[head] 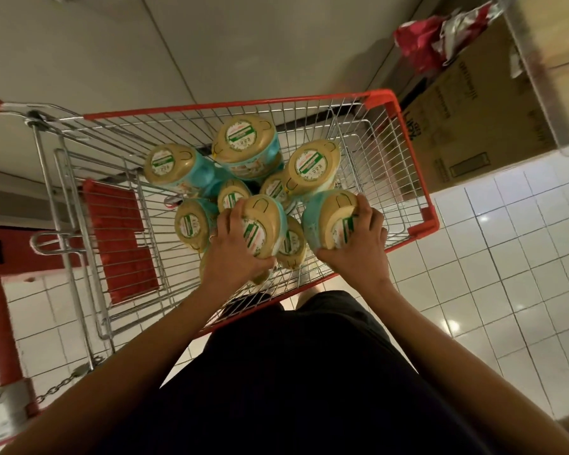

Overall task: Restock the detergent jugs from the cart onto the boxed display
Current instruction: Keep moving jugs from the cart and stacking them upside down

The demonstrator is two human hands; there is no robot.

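Left hand (235, 254) grips the middle jug (265, 224), right hand (358, 247) the right jug (326, 218), both down in the cart (419, 178), and hauling two at once by their broad ends could slip a grip or topple the leaning pile (243, 146) beside them.

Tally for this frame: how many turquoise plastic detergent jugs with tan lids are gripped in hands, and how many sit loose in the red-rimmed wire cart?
Gripped turquoise plastic jugs with tan lids: 2, one in the left hand, one in the right hand
Loose jugs in the red-rimmed wire cart: 7
Total: 9 (a tan edge under the left hand may be another)
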